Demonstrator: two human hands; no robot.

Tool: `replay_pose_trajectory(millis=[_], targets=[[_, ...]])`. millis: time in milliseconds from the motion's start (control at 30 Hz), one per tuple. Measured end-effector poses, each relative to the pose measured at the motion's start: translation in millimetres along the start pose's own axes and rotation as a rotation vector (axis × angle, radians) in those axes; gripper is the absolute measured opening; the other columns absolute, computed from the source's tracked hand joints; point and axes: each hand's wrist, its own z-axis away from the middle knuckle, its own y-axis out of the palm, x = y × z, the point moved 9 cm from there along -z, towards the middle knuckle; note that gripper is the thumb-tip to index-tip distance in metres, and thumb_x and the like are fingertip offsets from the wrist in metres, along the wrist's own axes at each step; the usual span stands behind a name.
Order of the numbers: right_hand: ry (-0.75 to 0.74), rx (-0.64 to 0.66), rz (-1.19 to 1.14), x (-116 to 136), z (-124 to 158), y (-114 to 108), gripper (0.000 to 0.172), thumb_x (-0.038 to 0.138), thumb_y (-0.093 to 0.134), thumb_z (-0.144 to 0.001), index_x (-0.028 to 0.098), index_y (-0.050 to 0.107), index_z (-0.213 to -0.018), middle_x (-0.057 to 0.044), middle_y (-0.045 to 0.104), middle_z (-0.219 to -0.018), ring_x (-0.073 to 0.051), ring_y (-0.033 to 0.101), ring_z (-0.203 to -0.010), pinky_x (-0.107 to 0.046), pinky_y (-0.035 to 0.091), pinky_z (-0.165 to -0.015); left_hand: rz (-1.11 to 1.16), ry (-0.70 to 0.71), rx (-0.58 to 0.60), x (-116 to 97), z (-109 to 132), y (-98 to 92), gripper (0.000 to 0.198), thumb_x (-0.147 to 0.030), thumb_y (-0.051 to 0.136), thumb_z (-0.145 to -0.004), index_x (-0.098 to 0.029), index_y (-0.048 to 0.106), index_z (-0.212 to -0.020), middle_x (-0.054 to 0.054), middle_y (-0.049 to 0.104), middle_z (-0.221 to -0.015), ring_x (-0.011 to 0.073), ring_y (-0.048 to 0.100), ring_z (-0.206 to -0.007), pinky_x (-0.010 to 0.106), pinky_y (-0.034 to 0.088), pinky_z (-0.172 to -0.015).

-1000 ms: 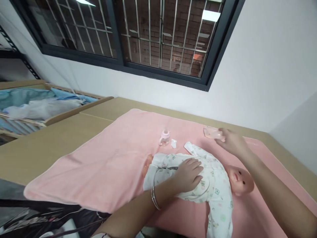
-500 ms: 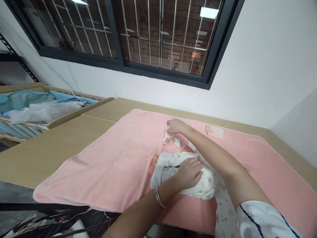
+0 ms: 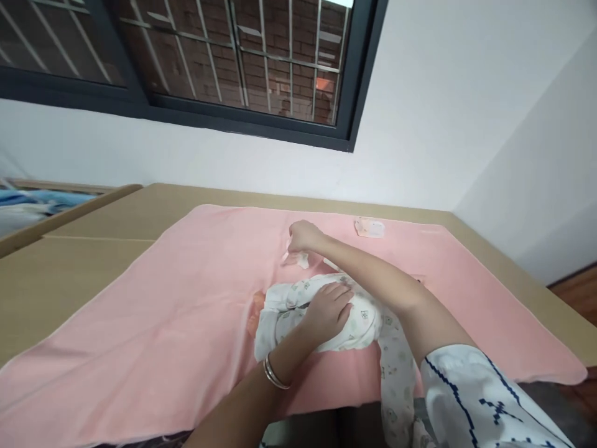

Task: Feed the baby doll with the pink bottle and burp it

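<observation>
A baby doll, dressed in white printed clothes [image 3: 280,330], lies on the pink blanket [image 3: 186,311]; its bare feet [image 3: 255,311] point left. My left hand [image 3: 329,311] lies flat on the clothes, fingers stretched out and slightly apart. Beyond the doll, my right hand [image 3: 304,238] is closed around the top of a small clear bottle with pink parts [image 3: 288,256], mostly covered by the hand and blurred. Touching or just beside it is a small white piece [image 3: 303,260]. A printed white cloth strip [image 3: 396,379] hangs over the blanket's near edge.
A flat packet [image 3: 369,227] lies near the blanket's far edge. The wooden tabletop [image 3: 93,267] meets a white wall below a barred window [image 3: 242,62]. At the left stands a wooden crib [image 3: 69,214] with blue cloth inside.
The view has turned to the right, so the crib has mostly left it. My right hand stays on the bottle, now covering more of it. My left hand still rests on the doll.
</observation>
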Motion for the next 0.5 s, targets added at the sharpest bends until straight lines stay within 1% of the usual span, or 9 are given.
replay_pose_trajectory(millis=[67,133,200,233,300,333,400,433,500], targets=[[0.078,-0.074,-0.025,-37,16,-21,0.035,0.026,0.068,-0.076,0.010,0.069,-0.107,-0.011,0.072,-0.108,-0.019,0.066,-0.097,-0.023,0.049,-0.078,-0.006,0.003,-0.006,1,0,0.4,0.026,-0.033,0.063,-0.101,-0.018,0.065,-0.121,0.010,0.066,-0.126,0.0240,0.065,-0.114,0.048,0.056,-0.099],[0.210,-0.072,-0.054,-89,36,-35,0.036,0.028,0.074,-0.071,0.009,0.070,-0.101,-0.011,0.073,-0.099,-0.019,0.067,-0.088,-0.024,0.049,-0.074,-0.006,0.006,-0.012,2,0,1.4,0.026,-0.033,0.063,-0.101,-0.018,0.065,-0.122,0.010,0.066,-0.126,0.0242,0.065,-0.114,0.048,0.055,-0.100],[0.365,0.025,-0.117,-149,57,-35,0.028,0.024,0.077,-0.067,0.008,0.072,-0.090,-0.009,0.071,-0.079,-0.017,0.066,-0.073,-0.024,0.050,-0.067,-0.004,0.007,-0.019,2,0,2.0,0.027,-0.033,0.063,-0.100,-0.018,0.065,-0.122,0.010,0.066,-0.126,0.0242,0.065,-0.114,0.048,0.055,-0.099],[0.506,0.069,-0.225,-182,72,-29,0.026,0.021,0.078,-0.066,0.009,0.072,-0.089,-0.007,0.070,-0.078,-0.016,0.066,-0.071,-0.024,0.052,-0.068,-0.004,0.006,-0.024,2,0,1.9,0.026,-0.033,0.063,-0.100,-0.018,0.065,-0.121,0.010,0.066,-0.126,0.0241,0.065,-0.114,0.048,0.056,-0.099],[0.645,0.103,-0.230,-232,97,-21,0.021,0.019,0.076,-0.069,0.007,0.070,-0.085,-0.007,0.068,-0.074,-0.017,0.067,-0.069,-0.027,0.055,-0.068,-0.008,0.004,-0.032,3,-1,1.0,0.026,-0.033,0.063,-0.101,-0.017,0.065,-0.121,0.009,0.066,-0.124,0.0236,0.065,-0.112,0.047,0.056,-0.097],[0.699,0.110,-0.225,-251,109,-16,0.021,0.018,0.076,-0.070,0.006,0.070,-0.086,-0.008,0.068,-0.074,-0.019,0.068,-0.070,-0.029,0.056,-0.069,-0.011,0.004,-0.035,2,-1,0.4,0.026,-0.033,0.062,-0.101,-0.018,0.065,-0.121,0.009,0.067,-0.124,0.0234,0.066,-0.112,0.046,0.057,-0.097],[0.781,0.167,-0.245,-277,129,1,0.021,0.019,0.077,-0.072,0.005,0.069,-0.086,-0.009,0.069,-0.075,-0.020,0.069,-0.072,-0.031,0.058,-0.070,-0.020,0.003,-0.039,2,-2,-0.9,0.026,-0.033,0.062,-0.101,-0.018,0.065,-0.122,0.009,0.067,-0.124,0.0231,0.066,-0.110,0.046,0.057,-0.096],[0.805,0.193,-0.258,-283,136,9,0.022,0.019,0.077,-0.073,0.005,0.069,-0.087,-0.010,0.070,-0.076,-0.020,0.069,-0.072,-0.030,0.058,-0.071,-0.024,0.003,-0.040,2,-2,-1.4,0.027,-0.034,0.062,-0.101,-0.018,0.065,-0.123,0.009,0.067,-0.124,0.0231,0.066,-0.110,0.046,0.057,-0.095],[0.826,0.238,-0.275,-286,143,22,0.022,0.020,0.077,-0.074,0.006,0.069,-0.089,-0.010,0.071,-0.079,-0.018,0.070,-0.075,-0.029,0.059,-0.073,-0.031,0.002,-0.037,2,-2,-1.8,0.028,-0.034,0.062,-0.101,-0.018,0.064,-0.124,0.010,0.066,-0.124,0.0231,0.066,-0.110,0.046,0.057,-0.096]])
